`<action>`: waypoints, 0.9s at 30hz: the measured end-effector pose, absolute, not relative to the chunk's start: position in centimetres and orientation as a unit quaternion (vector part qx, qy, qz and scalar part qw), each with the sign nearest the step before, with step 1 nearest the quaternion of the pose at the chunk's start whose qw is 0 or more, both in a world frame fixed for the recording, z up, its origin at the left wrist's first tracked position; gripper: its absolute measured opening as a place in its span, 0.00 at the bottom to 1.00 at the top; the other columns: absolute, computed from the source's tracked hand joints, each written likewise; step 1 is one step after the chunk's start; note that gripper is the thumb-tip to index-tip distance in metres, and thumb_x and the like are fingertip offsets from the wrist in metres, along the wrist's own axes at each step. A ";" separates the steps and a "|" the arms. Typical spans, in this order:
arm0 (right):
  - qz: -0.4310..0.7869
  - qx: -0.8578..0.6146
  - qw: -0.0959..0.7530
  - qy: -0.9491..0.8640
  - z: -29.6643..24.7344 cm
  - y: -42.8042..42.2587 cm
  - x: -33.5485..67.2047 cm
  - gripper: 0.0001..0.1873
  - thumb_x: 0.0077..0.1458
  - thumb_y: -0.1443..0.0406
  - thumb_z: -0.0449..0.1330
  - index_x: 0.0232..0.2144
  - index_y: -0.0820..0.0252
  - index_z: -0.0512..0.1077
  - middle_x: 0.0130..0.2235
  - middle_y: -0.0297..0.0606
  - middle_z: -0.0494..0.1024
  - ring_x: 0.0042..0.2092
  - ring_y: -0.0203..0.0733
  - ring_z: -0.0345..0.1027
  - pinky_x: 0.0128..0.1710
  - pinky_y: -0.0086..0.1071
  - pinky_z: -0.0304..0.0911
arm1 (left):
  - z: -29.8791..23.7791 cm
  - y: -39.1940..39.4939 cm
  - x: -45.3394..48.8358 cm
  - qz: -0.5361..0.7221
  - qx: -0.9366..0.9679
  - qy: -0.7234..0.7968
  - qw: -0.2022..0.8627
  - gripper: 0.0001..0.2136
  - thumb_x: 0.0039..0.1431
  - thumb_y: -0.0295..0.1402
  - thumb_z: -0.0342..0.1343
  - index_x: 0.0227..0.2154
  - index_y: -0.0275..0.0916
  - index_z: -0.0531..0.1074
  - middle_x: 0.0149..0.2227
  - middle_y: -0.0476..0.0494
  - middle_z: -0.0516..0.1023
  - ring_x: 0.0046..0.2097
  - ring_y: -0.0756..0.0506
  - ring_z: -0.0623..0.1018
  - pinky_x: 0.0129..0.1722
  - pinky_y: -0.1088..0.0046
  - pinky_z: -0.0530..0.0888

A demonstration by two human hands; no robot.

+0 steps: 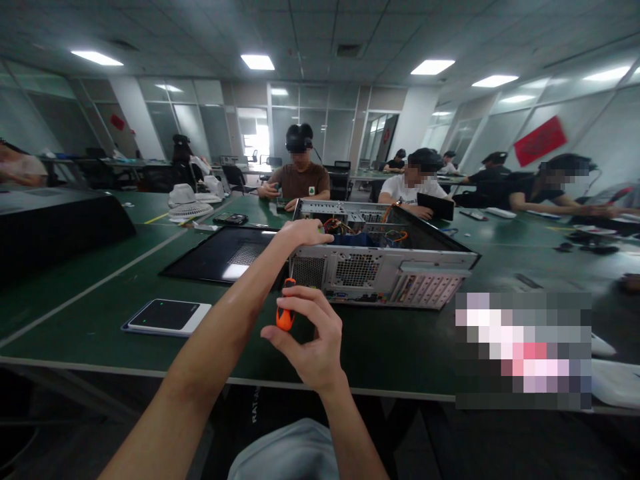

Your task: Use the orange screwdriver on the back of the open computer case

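An open desktop computer case point(380, 267) lies on its side on the green table point(100, 293), rear panel toward me, coloured cables showing inside. My left hand point(303, 235) rests on the case's top left corner, fingers curled over the edge. My right hand point(313, 337) is closed round an orange-handled screwdriver point(285, 313), held upright just in front of the case's rear left corner.
The case's black side panel point(225, 257) lies flat to the left. A small white-edged black tablet point(167, 315) sits near the table's front edge. A white fan point(185, 203) stands further back. Several seated people work at the far side and at neighbouring tables.
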State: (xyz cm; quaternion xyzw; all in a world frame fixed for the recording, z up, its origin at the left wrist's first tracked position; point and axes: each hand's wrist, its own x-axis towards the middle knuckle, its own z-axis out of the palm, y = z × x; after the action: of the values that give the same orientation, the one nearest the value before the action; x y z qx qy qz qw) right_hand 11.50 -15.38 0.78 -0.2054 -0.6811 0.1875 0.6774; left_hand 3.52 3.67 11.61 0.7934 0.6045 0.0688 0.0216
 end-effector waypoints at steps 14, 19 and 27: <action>0.193 -0.254 0.711 -0.626 0.2 -15.0 10.7 0.23 0.51 0.54 0.74 0.44 0.55 0.72 0.47 0.41 0.75 0.47 0.45 0.75 0.48 0.41 0.75 | 11.3 3.8 3.2 0.164 0.800 0.577 0.026 0.24 0.62 0.50 0.57 0.55 0.41 0.77 0.57 0.36 0.79 0.58 0.32 0.78 0.58 0.56 0.73; 0.169 -0.231 0.724 -0.627 0.2 -14.6 10.2 0.20 0.50 0.55 0.75 0.38 0.55 0.70 0.43 0.38 0.75 0.45 0.44 0.74 0.47 0.41 0.74 | 9.9 5.0 1.6 0.467 0.717 0.498 0.141 0.09 0.61 0.36 0.56 0.33 0.38 0.80 0.37 0.42 0.85 0.43 0.41 0.84 0.48 0.66 0.78; 0.075 -0.193 0.718 -0.664 -0.2 -13.8 9.5 0.17 0.53 0.58 0.73 0.40 0.52 0.70 0.44 0.38 0.76 0.44 0.44 0.76 0.44 0.41 0.75 | 3.0 1.2 1.7 0.736 0.507 0.436 0.108 0.15 0.61 0.31 0.39 0.30 0.42 0.72 0.38 0.44 0.83 0.47 0.44 0.82 0.50 0.65 0.78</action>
State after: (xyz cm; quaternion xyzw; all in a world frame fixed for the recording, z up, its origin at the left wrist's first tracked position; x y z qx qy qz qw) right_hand 9.54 -13.76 -0.21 -0.1934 -0.6645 0.0748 0.7180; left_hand 1.74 1.17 3.04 0.5066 0.4359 0.7360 0.1081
